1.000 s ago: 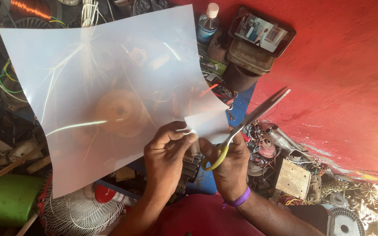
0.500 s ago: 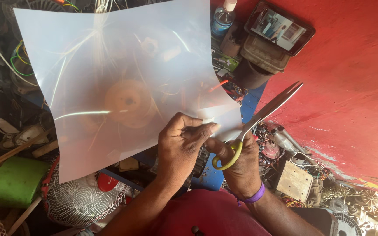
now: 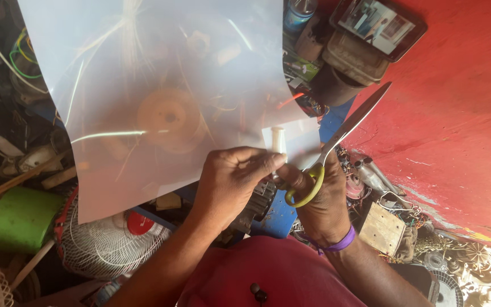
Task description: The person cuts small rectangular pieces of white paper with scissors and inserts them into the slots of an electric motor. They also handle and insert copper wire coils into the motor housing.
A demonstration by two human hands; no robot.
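Observation:
A large translucent plastic sheet [image 3: 160, 96] fills the upper left of the view. My left hand [image 3: 231, 176] pinches its lower right edge between thumb and fingers. My right hand [image 3: 320, 199], with a purple band at the wrist, grips scissors [image 3: 336, 142] with yellow handles. Their blades point up and to the right, closed, just right of the sheet's corner. A small rolled white piece [image 3: 278, 141] stands up at the sheet's edge between the two hands.
A red painted surface [image 3: 456, 125] lies at the right. A phone [image 3: 379, 25] with a lit screen rests on dark boxes at the top. A white fan guard [image 3: 106, 241], a green container [image 3: 18, 219], wires and scattered electronic parts [image 3: 382, 227] crowd the floor.
The sheet has moved up and nearer the camera, filling more of the view. Both hands have stayed at its lower right edge, and the scissors hold the same angle.

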